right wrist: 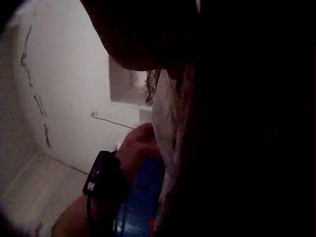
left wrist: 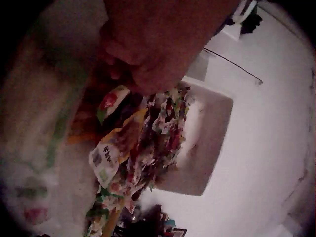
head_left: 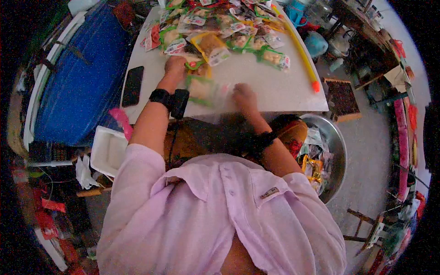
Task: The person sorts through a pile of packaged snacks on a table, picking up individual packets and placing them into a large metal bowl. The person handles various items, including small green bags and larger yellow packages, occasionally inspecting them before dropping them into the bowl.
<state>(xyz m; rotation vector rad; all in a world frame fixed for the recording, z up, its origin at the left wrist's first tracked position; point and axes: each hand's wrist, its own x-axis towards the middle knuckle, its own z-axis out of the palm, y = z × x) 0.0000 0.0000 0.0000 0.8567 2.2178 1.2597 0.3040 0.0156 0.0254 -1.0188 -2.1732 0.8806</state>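
At the table's left, my left hand (head_left: pixel 175 68) has curled fingers at the edge of a brown food packet (head_left: pixel 201 70) with yellow and green edging. In the left wrist view that hand (left wrist: pixel 148 54) hangs over the packets, its fingertips in shadow. A pale, green-edged food packet (head_left: pixel 200 90), blurred by motion, spans the space between both hands. My right hand (head_left: pixel 246 98), near the table's front edge, pinches its right end. The right wrist view shows this pale packet (right wrist: pixel 168 111) dimly beneath the dark right hand (right wrist: pixel 143 39).
A heap of sealed food packets (head_left: pixel 224 23) covers the table's far side. A phone (head_left: pixel 133 86) lies at the left, a yellow stick (head_left: pixel 298 46) along the right. A metal basin (head_left: pixel 338 151) with packets stands at lower right, a white foam box (head_left: pixel 103 153) at lower left.
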